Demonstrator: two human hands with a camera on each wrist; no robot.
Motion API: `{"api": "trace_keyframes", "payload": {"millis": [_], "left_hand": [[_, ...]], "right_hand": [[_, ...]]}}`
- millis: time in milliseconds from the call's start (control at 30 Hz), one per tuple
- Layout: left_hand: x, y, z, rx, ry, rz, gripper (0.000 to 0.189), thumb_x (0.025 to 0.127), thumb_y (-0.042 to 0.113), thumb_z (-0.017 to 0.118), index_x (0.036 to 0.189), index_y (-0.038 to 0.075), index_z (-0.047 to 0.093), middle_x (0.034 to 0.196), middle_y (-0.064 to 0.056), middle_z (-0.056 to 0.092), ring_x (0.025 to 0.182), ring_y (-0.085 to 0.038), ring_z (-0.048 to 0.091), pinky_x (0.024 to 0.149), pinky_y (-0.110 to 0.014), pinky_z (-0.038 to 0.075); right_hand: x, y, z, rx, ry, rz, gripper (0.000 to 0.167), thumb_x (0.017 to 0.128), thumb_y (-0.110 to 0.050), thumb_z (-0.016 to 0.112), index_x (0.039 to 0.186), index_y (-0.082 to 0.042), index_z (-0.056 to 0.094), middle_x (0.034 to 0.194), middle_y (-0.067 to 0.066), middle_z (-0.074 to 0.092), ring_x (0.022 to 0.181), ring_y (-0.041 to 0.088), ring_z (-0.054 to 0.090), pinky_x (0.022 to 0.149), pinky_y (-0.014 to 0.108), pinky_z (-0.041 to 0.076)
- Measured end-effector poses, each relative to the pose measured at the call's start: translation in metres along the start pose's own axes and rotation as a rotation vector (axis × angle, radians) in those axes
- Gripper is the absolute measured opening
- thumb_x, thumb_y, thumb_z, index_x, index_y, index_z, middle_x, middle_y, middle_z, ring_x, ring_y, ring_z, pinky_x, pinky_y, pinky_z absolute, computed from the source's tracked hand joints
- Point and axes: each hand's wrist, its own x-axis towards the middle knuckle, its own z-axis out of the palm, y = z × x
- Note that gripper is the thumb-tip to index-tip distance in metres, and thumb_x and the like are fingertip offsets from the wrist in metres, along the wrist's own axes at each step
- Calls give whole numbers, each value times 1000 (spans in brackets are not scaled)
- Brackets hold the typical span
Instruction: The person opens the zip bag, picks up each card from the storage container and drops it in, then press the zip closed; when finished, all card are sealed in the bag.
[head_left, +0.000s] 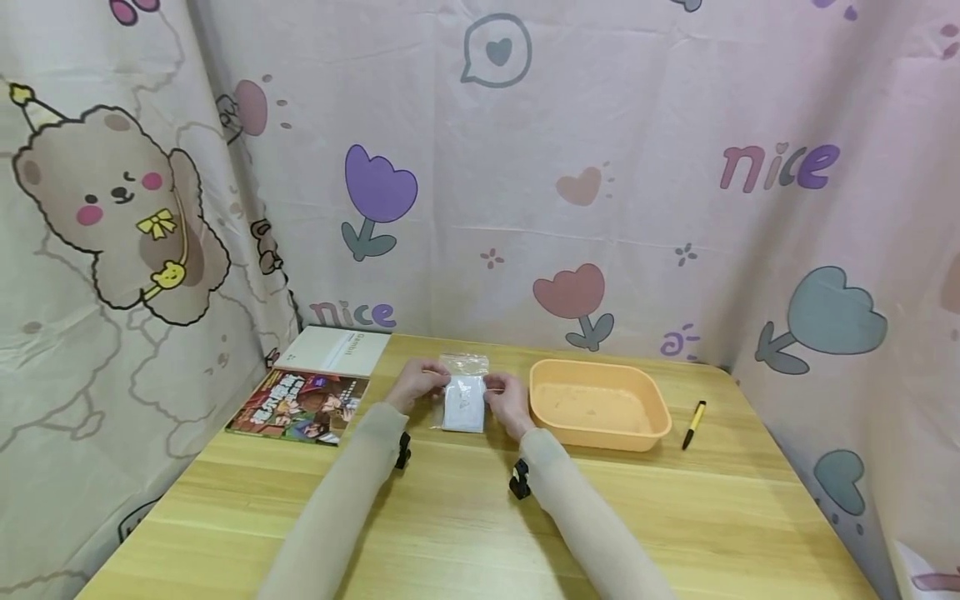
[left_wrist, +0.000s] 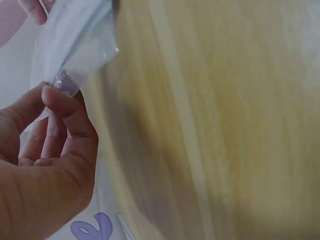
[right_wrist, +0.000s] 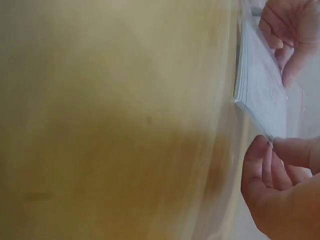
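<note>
A clear plastic zip bag [head_left: 463,364] with a stack of white cards or paper [head_left: 464,403] inside lies between both hands at the middle of the table. My left hand [head_left: 417,382] pinches the bag's left edge between thumb and forefinger; the left wrist view shows the film [left_wrist: 92,57] caught at the fingertips. On the other side my right hand [head_left: 510,400] pinches the right edge. The right wrist view shows the layered edge of the stack [right_wrist: 243,67] just above that pinch. Faint print marks the top sheet.
A yellow-orange plastic basin [head_left: 600,442] stands just right of the right hand, with a yellow and black pen [head_left: 694,425] beyond it. To the left lie a colourful comic-style book [head_left: 300,407] and a pale book [head_left: 333,351]. A printed curtain [head_left: 480,192] hangs behind the wooden table [head_left: 450,533].
</note>
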Motion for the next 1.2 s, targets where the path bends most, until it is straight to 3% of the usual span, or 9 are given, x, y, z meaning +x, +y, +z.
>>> {"api": "trace_keyframes", "payload": {"millis": [100,333,467,600,800,933,1033,1200], "left_hand": [[4,-3,0,40,-20,-11,18,86,-1,68,104,-6,66,79,-8,65,61,-12,58,57,-21,53],[7,-8,0,114,-86,-13,41,82,-10,67,122,-8,58,86,-12,63,64,-13,62,65,-25,60],[10,-7,0,136,-105,5,56,81,-13,67,134,-6,49,109,-23,62,70,-15,64,68,-27,61],[13,-7,-2,165,-94,32,67,81,-13,67,142,-5,41,124,-28,60,76,-17,66,69,-29,61],[14,-11,-8,233,-56,71,62,83,-8,65,141,-8,42,127,-28,60,92,-25,68,74,-29,59],[8,-11,-13,201,1,90,54,82,-9,64,135,-9,49,127,-28,60,101,-30,66,74,-29,59],[2,-7,-15,176,22,122,47,83,-9,63,129,-9,54,121,-26,63,99,-28,66,72,-28,58],[-9,4,-11,215,-10,139,39,90,1,61,129,-2,58,120,-21,66,107,-32,64,88,-39,56]], "right_hand": [[3,3,-2,-46,-15,-7,37,80,13,57,116,9,65,110,25,68,100,30,67,79,27,58],[3,5,-1,-63,-73,59,39,81,11,59,119,10,63,112,26,68,83,19,62,54,17,46],[4,5,-2,-84,-90,71,39,82,11,59,121,10,62,113,25,67,85,19,62,59,18,48],[6,4,-3,-125,-103,65,38,85,8,61,123,10,61,117,24,66,99,25,64,71,22,53],[6,4,-2,-123,-105,86,38,89,5,61,127,7,60,121,22,65,105,29,64,72,24,54],[4,4,-1,-92,-112,68,38,90,4,60,127,7,60,121,23,64,107,30,64,73,23,55],[2,1,-2,-24,-144,58,38,91,4,58,129,7,58,126,25,62,107,33,64,78,29,58],[-2,-10,-10,97,-201,25,37,94,3,55,131,7,56,132,29,57,112,41,61,87,38,59]]}}
